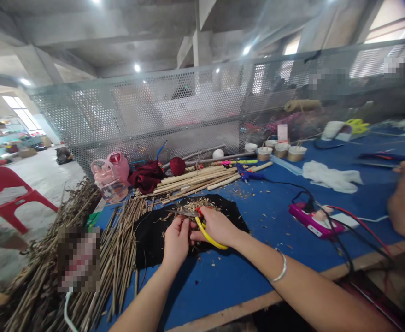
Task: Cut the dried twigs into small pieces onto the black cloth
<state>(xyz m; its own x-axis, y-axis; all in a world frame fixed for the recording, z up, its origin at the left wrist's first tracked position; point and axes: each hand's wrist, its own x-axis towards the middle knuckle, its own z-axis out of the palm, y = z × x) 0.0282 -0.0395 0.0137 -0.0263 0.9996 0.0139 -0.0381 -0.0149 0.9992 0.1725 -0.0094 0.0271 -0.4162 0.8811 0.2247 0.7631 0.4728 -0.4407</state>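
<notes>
My right hand is closed round yellow-handled shears, whose blades point left over a black cloth. My left hand is closed just below the blades, pinching something small that I cannot make out. Both hands hover above a heap of chopped twig bits on the cloth. A silver bangle sits on my right wrist.
Bundles of thin dry sticks lie left of the cloth, pale peeled rods behind it. On the blue table are a pink device with cables, white cloth, small baskets, a pink bag. Perforated metal screen behind.
</notes>
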